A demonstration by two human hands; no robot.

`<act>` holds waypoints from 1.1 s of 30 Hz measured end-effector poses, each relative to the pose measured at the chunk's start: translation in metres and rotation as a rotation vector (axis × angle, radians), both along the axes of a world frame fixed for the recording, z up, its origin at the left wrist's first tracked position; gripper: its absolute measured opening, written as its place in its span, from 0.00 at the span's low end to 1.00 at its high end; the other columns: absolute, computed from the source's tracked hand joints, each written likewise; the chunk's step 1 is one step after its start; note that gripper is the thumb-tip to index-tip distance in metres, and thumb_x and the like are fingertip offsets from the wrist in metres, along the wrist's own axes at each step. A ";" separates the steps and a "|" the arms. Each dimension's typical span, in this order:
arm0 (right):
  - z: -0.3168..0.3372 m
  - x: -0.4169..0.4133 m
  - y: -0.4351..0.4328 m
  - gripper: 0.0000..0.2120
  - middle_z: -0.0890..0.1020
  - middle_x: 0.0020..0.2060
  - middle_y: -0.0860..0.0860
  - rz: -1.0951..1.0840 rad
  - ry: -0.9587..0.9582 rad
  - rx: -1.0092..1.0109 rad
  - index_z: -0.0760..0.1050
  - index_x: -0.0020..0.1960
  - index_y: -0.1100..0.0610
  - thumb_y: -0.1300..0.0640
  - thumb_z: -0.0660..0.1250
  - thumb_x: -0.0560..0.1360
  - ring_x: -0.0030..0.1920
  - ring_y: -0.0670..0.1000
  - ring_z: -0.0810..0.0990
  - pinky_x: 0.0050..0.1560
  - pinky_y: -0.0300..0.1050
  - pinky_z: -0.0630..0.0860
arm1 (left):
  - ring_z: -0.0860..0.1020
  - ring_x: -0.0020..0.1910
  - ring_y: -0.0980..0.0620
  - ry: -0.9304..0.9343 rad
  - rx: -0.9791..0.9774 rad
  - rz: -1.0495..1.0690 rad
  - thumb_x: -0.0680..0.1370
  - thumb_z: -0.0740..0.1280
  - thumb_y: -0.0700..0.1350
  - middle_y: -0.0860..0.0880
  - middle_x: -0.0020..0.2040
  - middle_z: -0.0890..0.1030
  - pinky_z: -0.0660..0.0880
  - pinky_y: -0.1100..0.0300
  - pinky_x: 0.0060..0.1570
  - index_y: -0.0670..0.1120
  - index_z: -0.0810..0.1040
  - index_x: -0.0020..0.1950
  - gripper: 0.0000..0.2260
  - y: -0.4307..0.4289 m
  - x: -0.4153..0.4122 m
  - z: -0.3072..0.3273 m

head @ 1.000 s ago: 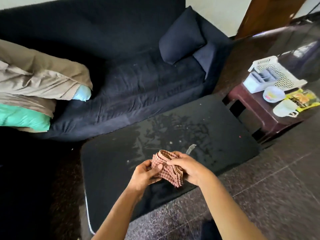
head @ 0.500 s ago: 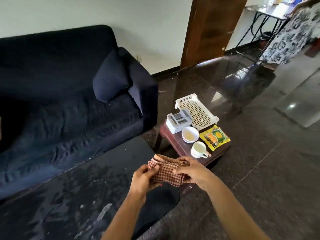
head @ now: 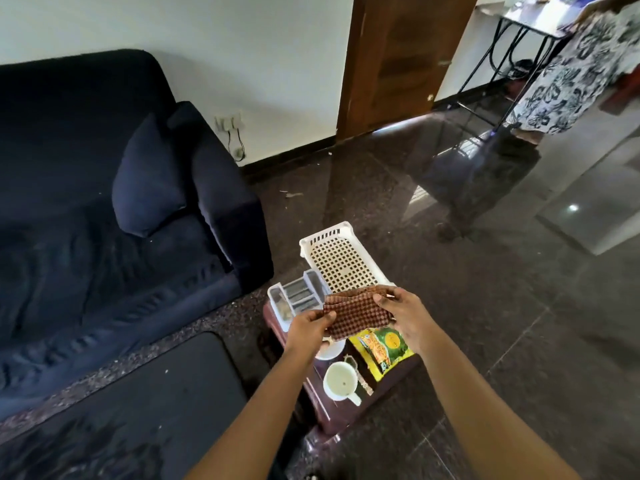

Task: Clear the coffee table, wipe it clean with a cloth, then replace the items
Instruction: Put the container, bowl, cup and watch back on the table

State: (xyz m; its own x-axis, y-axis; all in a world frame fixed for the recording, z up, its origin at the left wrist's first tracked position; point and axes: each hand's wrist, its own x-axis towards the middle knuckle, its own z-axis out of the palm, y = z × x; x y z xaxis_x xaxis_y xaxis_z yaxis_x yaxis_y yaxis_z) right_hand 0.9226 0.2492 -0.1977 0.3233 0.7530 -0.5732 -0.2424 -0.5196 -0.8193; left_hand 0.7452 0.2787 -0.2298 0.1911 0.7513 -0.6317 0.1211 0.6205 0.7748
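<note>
A folded brown checked cloth is stretched between both hands above a small maroon side table. My left hand pinches its left end, my right hand grips its right end. On the side table stand a white basket, a clear plastic holder, a white bowl partly hidden by my left wrist, a white mug and a yellow-green snack packet. The black coffee table lies at lower left, its top bare and streaked.
A dark blue sofa with a cushion runs along the left, close behind the coffee table. Polished dark floor stretches to the right. A wooden door stands at the back. A person in a patterned dress stands at far right beside a metal-legged table.
My view has swung right from the coffee table to the side table. Both hands have carried the cloth over there, and it is now spread wider between them.
</note>
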 end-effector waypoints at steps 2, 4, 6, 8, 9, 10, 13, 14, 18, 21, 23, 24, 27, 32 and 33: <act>-0.012 0.023 0.020 0.06 0.80 0.43 0.57 0.038 -0.018 -0.023 0.77 0.50 0.62 0.68 0.63 0.77 0.42 0.53 0.78 0.40 0.44 0.75 | 0.81 0.42 0.48 0.079 0.014 -0.016 0.78 0.67 0.42 0.44 0.46 0.83 0.75 0.62 0.33 0.38 0.80 0.56 0.10 0.014 0.022 -0.016; -0.031 0.048 0.044 0.08 0.80 0.41 0.56 0.097 -0.068 -0.054 0.76 0.53 0.64 0.69 0.60 0.78 0.40 0.52 0.78 0.39 0.42 0.73 | 0.82 0.44 0.47 0.149 0.028 0.017 0.77 0.69 0.43 0.44 0.46 0.84 0.78 0.57 0.39 0.40 0.81 0.56 0.11 0.027 0.049 -0.034; -0.052 0.066 0.064 0.09 0.80 0.40 0.55 0.142 -0.125 -0.106 0.76 0.53 0.62 0.69 0.58 0.79 0.40 0.51 0.78 0.39 0.41 0.73 | 0.83 0.43 0.48 0.247 0.056 0.048 0.75 0.70 0.45 0.46 0.46 0.84 0.80 0.54 0.44 0.42 0.81 0.55 0.11 0.038 0.069 -0.049; -0.080 0.083 0.087 0.12 0.80 0.41 0.54 0.216 -0.201 -0.145 0.76 0.56 0.63 0.69 0.57 0.79 0.43 0.52 0.79 0.42 0.42 0.74 | 0.83 0.44 0.47 0.365 0.079 0.050 0.74 0.71 0.47 0.46 0.47 0.84 0.80 0.53 0.45 0.44 0.82 0.54 0.11 0.050 0.088 -0.066; -0.095 0.091 0.100 0.13 0.81 0.43 0.55 0.271 -0.248 -0.168 0.76 0.58 0.63 0.69 0.57 0.79 0.45 0.52 0.79 0.45 0.43 0.74 | 0.83 0.44 0.46 0.416 0.084 0.051 0.74 0.71 0.47 0.46 0.47 0.84 0.80 0.52 0.45 0.45 0.81 0.54 0.11 0.057 0.099 -0.077; -0.105 0.094 0.107 0.14 0.81 0.45 0.55 0.322 -0.306 -0.182 0.76 0.60 0.63 0.68 0.57 0.79 0.48 0.53 0.79 0.47 0.44 0.74 | 0.83 0.44 0.45 0.458 0.093 0.045 0.75 0.71 0.47 0.46 0.47 0.84 0.81 0.51 0.44 0.45 0.81 0.55 0.11 0.061 0.104 -0.083; -0.130 0.101 0.127 0.16 0.80 0.56 0.56 0.529 -0.517 -0.213 0.73 0.66 0.59 0.64 0.59 0.79 0.55 0.55 0.78 0.53 0.45 0.74 | 0.82 0.46 0.45 0.587 0.130 -0.006 0.77 0.67 0.47 0.46 0.49 0.83 0.78 0.58 0.43 0.45 0.79 0.57 0.11 0.069 0.118 -0.099; -0.138 0.103 0.132 0.16 0.79 0.58 0.57 0.601 -0.609 -0.229 0.73 0.66 0.58 0.63 0.60 0.79 0.56 0.55 0.78 0.53 0.45 0.75 | 0.81 0.49 0.46 0.625 0.131 -0.031 0.78 0.66 0.45 0.45 0.51 0.83 0.75 0.61 0.43 0.45 0.78 0.59 0.11 0.071 0.123 -0.104; -0.147 0.105 0.130 0.16 0.80 0.56 0.57 0.762 -1.028 -0.195 0.74 0.63 0.57 0.64 0.61 0.77 0.54 0.58 0.79 0.54 0.49 0.75 | 0.78 0.56 0.44 0.781 0.148 -0.210 0.77 0.60 0.38 0.45 0.59 0.80 0.75 0.56 0.51 0.47 0.72 0.67 0.19 0.067 0.138 -0.113; -0.146 0.106 0.124 0.18 0.78 0.55 0.53 0.799 -1.203 -0.021 0.72 0.64 0.56 0.67 0.58 0.76 0.55 0.55 0.77 0.53 0.49 0.74 | 0.71 0.66 0.44 0.873 0.288 -0.345 0.75 0.57 0.31 0.46 0.72 0.67 0.72 0.52 0.59 0.48 0.63 0.73 0.27 0.062 0.149 -0.111; -0.150 0.105 0.122 0.17 0.78 0.53 0.52 0.910 -1.268 0.141 0.75 0.60 0.55 0.67 0.61 0.74 0.55 0.55 0.76 0.51 0.50 0.75 | 0.62 0.72 0.45 0.943 0.399 -0.455 0.76 0.57 0.31 0.48 0.77 0.58 0.67 0.52 0.65 0.48 0.59 0.75 0.29 0.061 0.153 -0.108; -0.153 0.105 0.121 0.16 0.78 0.53 0.51 0.990 -1.300 0.208 0.76 0.59 0.55 0.66 0.63 0.74 0.56 0.55 0.76 0.50 0.51 0.74 | 0.59 0.73 0.46 0.990 0.419 -0.511 0.76 0.57 0.31 0.47 0.77 0.57 0.64 0.52 0.67 0.47 0.58 0.75 0.28 0.063 0.153 -0.111; -0.164 0.106 0.118 0.16 0.75 0.61 0.47 1.190 -1.374 0.178 0.73 0.63 0.51 0.60 0.61 0.77 0.62 0.52 0.72 0.58 0.49 0.69 | 0.67 0.68 0.46 1.076 0.320 -0.598 0.79 0.57 0.36 0.46 0.70 0.69 0.63 0.53 0.66 0.45 0.68 0.69 0.19 0.065 0.147 -0.119; -0.158 0.104 0.120 0.15 0.77 0.60 0.47 1.054 -1.480 0.075 0.71 0.65 0.50 0.57 0.59 0.79 0.62 0.52 0.72 0.62 0.50 0.67 | 0.72 0.61 0.45 1.102 0.309 -0.653 0.77 0.58 0.31 0.43 0.61 0.76 0.71 0.53 0.59 0.41 0.73 0.63 0.16 0.066 0.143 -0.104; -0.155 0.103 0.119 0.14 0.78 0.57 0.47 1.005 -1.487 0.079 0.73 0.62 0.50 0.58 0.59 0.79 0.59 0.51 0.73 0.61 0.50 0.67 | 0.73 0.61 0.44 1.078 0.328 -0.633 0.76 0.59 0.30 0.43 0.60 0.76 0.72 0.53 0.57 0.41 0.73 0.62 0.16 0.064 0.142 -0.098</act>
State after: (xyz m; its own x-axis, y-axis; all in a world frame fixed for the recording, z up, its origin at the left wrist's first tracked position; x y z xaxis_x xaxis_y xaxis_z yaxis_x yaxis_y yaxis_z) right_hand 1.0255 0.3681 -0.3524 -0.0699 0.9741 -0.2152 0.9964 0.0580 -0.0613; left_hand 0.8873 0.3431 -0.3275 0.0811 0.8662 -0.4930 0.9778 0.0266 0.2077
